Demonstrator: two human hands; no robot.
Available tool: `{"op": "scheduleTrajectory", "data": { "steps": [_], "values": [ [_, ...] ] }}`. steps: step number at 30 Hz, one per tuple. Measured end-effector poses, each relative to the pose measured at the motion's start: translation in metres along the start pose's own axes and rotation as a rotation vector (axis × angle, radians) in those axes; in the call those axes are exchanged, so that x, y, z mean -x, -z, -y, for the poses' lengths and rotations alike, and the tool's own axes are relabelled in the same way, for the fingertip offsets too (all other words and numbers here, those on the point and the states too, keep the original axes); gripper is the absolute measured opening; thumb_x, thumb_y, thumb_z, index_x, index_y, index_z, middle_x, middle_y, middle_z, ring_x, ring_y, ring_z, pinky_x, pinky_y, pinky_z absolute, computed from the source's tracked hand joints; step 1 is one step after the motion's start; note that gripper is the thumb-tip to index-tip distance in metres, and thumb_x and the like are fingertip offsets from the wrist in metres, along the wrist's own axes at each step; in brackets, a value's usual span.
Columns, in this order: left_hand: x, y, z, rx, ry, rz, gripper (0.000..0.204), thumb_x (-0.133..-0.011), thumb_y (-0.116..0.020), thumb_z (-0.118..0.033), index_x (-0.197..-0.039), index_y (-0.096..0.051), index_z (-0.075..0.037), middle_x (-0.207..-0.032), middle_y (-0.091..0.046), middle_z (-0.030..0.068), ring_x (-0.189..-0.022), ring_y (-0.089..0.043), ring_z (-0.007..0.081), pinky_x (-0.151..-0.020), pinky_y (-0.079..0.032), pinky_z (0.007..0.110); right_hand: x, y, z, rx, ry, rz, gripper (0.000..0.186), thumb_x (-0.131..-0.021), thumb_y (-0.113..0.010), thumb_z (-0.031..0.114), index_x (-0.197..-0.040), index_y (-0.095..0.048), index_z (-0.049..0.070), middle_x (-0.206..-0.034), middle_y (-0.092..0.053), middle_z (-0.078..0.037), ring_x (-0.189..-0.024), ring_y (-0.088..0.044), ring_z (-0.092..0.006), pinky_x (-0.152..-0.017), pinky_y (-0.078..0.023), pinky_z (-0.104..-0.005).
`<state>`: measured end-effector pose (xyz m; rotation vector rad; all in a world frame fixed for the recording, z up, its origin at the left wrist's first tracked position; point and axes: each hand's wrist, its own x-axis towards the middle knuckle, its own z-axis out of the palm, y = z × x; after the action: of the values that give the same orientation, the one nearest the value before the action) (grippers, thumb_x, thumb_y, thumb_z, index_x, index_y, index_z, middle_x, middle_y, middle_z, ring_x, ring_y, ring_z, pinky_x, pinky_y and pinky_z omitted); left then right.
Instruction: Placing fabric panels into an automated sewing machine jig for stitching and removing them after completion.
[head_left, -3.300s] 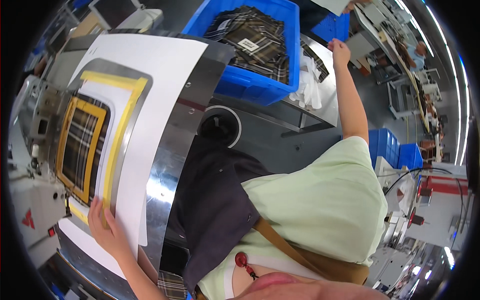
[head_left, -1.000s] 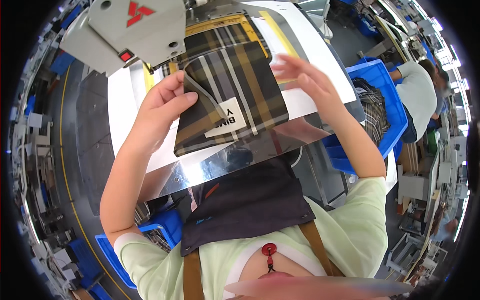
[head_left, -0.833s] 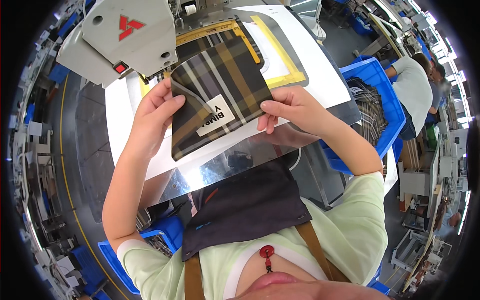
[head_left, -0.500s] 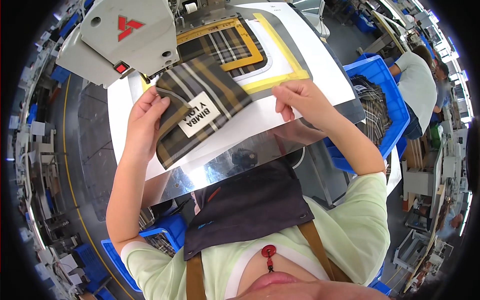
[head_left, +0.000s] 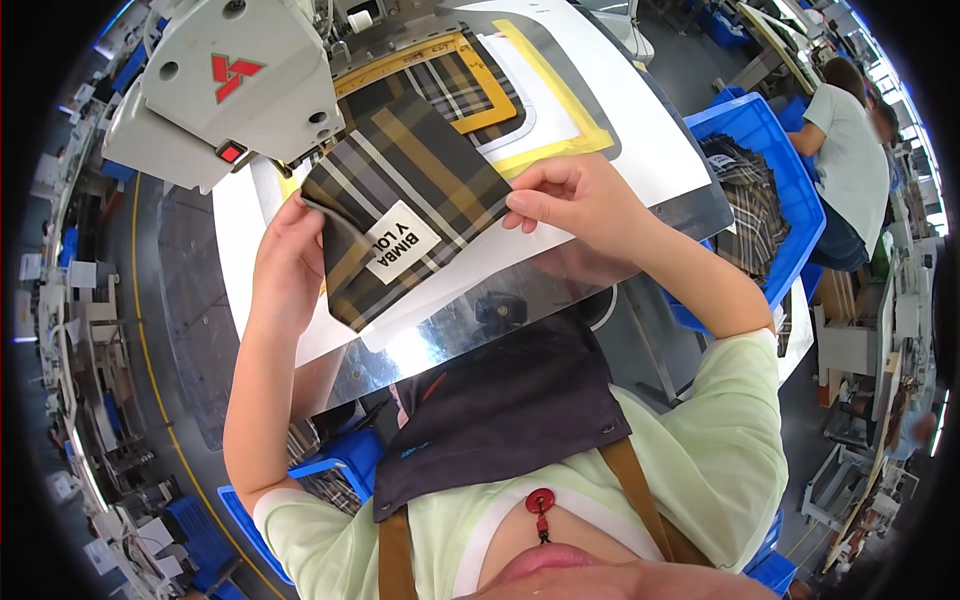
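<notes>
Pinching the cloth (head_left: 440, 175) at its side corners, left hand (head_left: 287, 262) and right hand (head_left: 585, 203) hold it on the frame's (head_left: 489, 78) near side, partly hiding the frame; could skew or crease should one pinch slip or pull harder.

Left hand (head_left: 288, 258) pinching left corner of dark plaid fabric panel (head_left: 425, 165), edge curling there; right hand (head_left: 582, 203) pinching right corner. White label (head_left: 402, 243) on panel, tilted. Panel partly hiding yellow rectangular frame (head_left: 487, 78), second plaid piece (head_left: 440, 82) inside it. White sewing machine head (head_left: 190, 110) at upper left; blue plastic bin (head_left: 800, 200) with plaid fabric pieces (head_left: 748, 225) at right
</notes>
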<state>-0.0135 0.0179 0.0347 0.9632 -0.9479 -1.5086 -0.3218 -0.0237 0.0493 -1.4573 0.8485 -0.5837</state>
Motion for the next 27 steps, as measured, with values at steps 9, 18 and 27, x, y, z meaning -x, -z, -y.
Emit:
{"op": "scheduleTrajectory", "data": {
  "steps": [9, 18, 27],
  "values": [
    [0.004, -0.017, -0.008, -0.254, 0.043, -0.121, 0.034, -0.090, -0.059, -0.010, -0.122, -0.052, -0.001, -0.108, -0.063, 0.0077, -0.094, -0.061, 0.0123, -0.085, -0.048, 0.025, 0.012, -0.008, 0.011, 0.184, 0.076, -0.091, 0.022, -0.083, -0.068, 0.009, -0.101, -0.064, -0.003, -0.087, -0.068, -0.008, -0.079, -0.064, -0.0105, -0.070, -0.052, -0.0235],
    [0.012, -0.026, -0.008, -0.207, 0.024, -0.179, 0.037, -0.089, -0.059, -0.010, -0.124, -0.051, -0.001, -0.110, -0.063, 0.0092, -0.098, -0.062, 0.0168, -0.088, -0.050, 0.030, 0.017, -0.015, 0.012, 0.081, 0.174, -0.140, 0.025, -0.081, -0.069, 0.008, -0.103, -0.064, -0.003, -0.087, -0.066, -0.007, -0.079, -0.063, -0.0092, -0.070, -0.050, -0.0225],
    [0.016, -0.023, -0.010, -0.211, 0.024, -0.188, 0.038, -0.088, -0.062, -0.012, -0.124, -0.052, -0.004, -0.111, -0.064, 0.0083, -0.100, -0.063, 0.0181, -0.089, -0.050, 0.032, 0.014, -0.027, 0.011, 0.207, 0.519, -0.295, 0.015, -0.078, -0.070, 0.005, -0.091, -0.068, -0.001, -0.080, -0.066, -0.006, -0.070, -0.060, -0.0102, -0.065, -0.047, -0.0231]
  ]
}}
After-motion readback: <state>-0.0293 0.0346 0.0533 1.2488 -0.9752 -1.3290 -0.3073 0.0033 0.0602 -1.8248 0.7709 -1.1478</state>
